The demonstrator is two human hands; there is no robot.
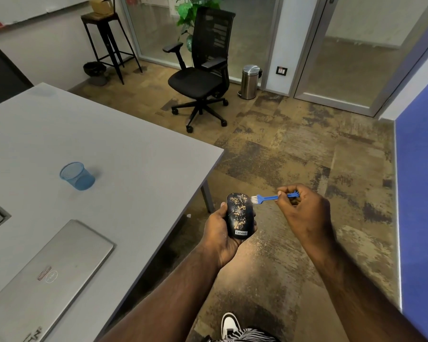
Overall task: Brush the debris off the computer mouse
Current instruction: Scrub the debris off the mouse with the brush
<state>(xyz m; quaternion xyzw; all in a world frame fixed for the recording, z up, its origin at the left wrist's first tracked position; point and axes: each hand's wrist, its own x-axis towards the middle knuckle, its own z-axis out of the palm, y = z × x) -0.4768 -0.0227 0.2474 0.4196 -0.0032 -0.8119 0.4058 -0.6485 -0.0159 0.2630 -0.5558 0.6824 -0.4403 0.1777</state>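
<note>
- One computer mouse (pixel 240 215), dark, labelled "Lenovo" at its near end, was held off the worktop's edge, above the carpeted floor (pixel 294 154).
- The left hand (pixel 223 235) cradled the mouse from below and from the left side, fingers curled round its body.
- Tan debris (pixel 239 208) lay scattered in patches along the mouse's upper surface; the patches ran together, so no count could be taken.
- One small blue brush (pixel 273 197) was pinched by its handle between thumb and fingers of the right hand (pixel 304 208), which was closed on it.
- The brush's white bristles (pixel 254 199) sat at the mouse's upper right edge, apparently touching it, though the contact itself was too small to confirm.
- One grey worktop (pixel 134 149) stood to the left, carrying two loose items, well apart from each other:
- one blue mesh cup (pixel 76 176), upright and open-topped;
- one closed silver laptop (pixel 47 275), lid down, with a sticker beside its round logo.
- One black office chair (pixel 203 70) stood on the floor beyond the worktop.
- One steel pedal bin (pixel 250 81) stood near the glass partition, to the right of the chair.
- One tall black stool (pixel 109 43) stood by the far wall.
- One shoe (pixel 230 325), white and black, showed at the bottom edge.
</note>
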